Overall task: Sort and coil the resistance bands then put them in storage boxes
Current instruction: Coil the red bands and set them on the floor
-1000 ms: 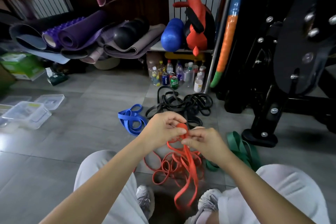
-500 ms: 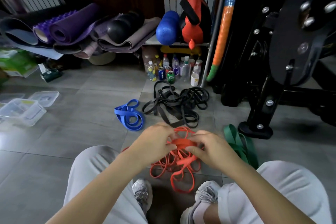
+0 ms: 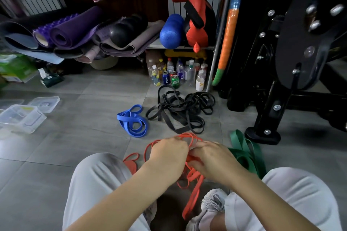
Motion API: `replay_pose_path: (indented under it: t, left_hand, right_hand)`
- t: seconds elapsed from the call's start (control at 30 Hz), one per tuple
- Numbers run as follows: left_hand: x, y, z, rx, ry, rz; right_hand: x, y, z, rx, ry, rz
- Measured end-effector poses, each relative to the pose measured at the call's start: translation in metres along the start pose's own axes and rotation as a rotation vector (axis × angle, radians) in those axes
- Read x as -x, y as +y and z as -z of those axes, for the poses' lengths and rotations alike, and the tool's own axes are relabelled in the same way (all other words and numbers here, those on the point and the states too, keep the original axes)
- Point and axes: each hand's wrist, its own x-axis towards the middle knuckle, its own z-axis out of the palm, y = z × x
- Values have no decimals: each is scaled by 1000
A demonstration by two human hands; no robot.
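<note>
Hands meet low between the seated person's knees, over the grey tiled floor [image 3: 78, 137]. The left hand [image 3: 169, 153] has its fingers curled round a bunch of thin orange rubber resistance bands [image 3: 193, 176]. The right hand [image 3: 212, 159] grips the same bunch from the other side, knuckles up; its fingertips are hidden, so the exact pinch cannot be told. Loops fan out above the knuckles and one long strand trails down between the shoes. Judgement: the bunch is held at one point by both hands so the loops can be gathered into a coil without springing apart.

Other colours lie in separate heaps, which reads as sorting already under way:
- flat blue rubber band [image 3: 133, 122], loosely looped, ahead and to the left;
- tangle of black rubber bands [image 3: 180, 110], just beyond it, uncoiled;
- wide green rubber band [image 3: 244, 152], beside the right knee.

Clear plastic storage boxes [image 3: 22, 118] sit well apart at far left, lids off nearby, within a reach but not in the way. No band is in them yet.
</note>
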Motion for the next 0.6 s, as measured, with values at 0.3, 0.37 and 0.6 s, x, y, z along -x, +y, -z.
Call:
replay_pose_path:
  t: [0.3, 0.37, 0.6]
  left_hand:
    - [-1, -14, -7, 261, 106, -83]
    - [0, -21, -5, 366, 153, -59]
    - [7, -48, 9, 1036, 14, 19]
  right_hand:
    - [0, 1, 1, -164, 65, 2]
    - [1, 4, 6, -255, 96, -57]
    - [2, 11, 9, -874, 175, -156]
